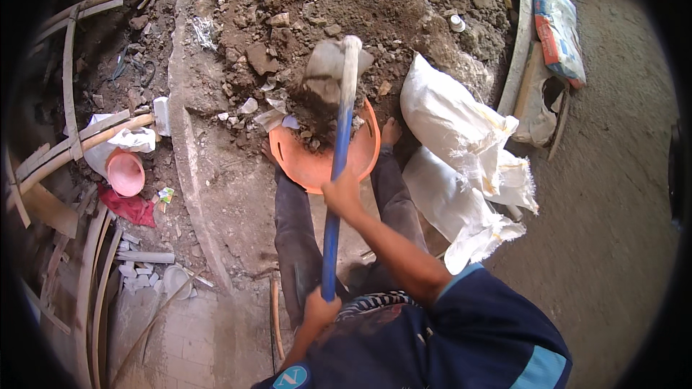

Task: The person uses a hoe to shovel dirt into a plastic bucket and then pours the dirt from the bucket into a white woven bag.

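Both hands are wrapped round the long handle of a hoe (pixel 336 223), painted blue with a bare pale top end. My left hand (pixel 321 307) closes on its lower end near my waist. Farther up, my right hand (pixel 343 193) grips the blue part. At the far end, the hoe's broad blade (pixel 328 61) is over loose soil and rubble (pixel 263 18). Just below the blade, an orange plastic tub (pixel 292 162) lies between my feet with some soil and stones at its far side. The handle crosses in front of the tub and hides part of it.
Stuffed white sacks (pixel 447 108) lie right of my legs. Beyond them are a blue-and-red bag (pixel 559 29) and boards (pixel 522 43). On the left are wooden strips (pixel 94 140), a pink bucket (pixel 125 173), a red cloth (pixel 128 207) and broken white pieces (pixel 140 274).
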A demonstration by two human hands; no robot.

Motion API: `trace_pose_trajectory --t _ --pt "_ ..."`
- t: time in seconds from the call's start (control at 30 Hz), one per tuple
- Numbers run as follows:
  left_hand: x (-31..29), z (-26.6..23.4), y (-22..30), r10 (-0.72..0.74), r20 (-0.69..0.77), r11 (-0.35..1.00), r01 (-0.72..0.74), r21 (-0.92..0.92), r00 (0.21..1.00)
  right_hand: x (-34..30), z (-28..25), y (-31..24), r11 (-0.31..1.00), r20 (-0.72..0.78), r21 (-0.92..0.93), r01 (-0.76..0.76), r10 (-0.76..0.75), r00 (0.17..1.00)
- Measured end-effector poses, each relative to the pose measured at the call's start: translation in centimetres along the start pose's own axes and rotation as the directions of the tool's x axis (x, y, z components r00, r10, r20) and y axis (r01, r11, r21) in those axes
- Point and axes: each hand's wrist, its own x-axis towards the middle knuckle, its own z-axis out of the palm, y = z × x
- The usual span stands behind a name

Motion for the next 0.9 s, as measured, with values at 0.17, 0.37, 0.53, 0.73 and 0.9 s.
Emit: trace_pose_trajectory --t 0.17,0.37,0.53,0.73,0.9 --pt "-1.7 2.3 -1.4 0.103 -0.002 0.995 -0.103 0.004 0.995 -3.0 -4.7 -2.6 0.977 0.091 0.162 -0.138 0.125 0.988" --pt "18.1 3.9 9.5 0.458 -0.138 0.889 -0.452 0.080 0.878 15.6 -8.9 -9.1 0.990 -0.273 -0.070 0.126 -0.140 0.952" --pt "24.3 0.5 14.6 0.506 -0.205 0.852 -0.523 -0.034 0.838 25.7 -4.8 -12.4 0.994 -0.290 -0.106 0.031 -0.061 0.955" --pt "15.9 1.1 3.6 0.095 0.016 0.987 -0.093 -0.128 0.995 15.1 1.4 -5.8 0.984 -0.029 -0.135 -0.113 0.110 0.994" --pt "5.0 1.4 1.7 -0.007 0.083 0.975 0.025 -0.222 0.997 6.4 0.9 -1.9 0.988 0.074 -0.034 -0.150 0.152 0.986"
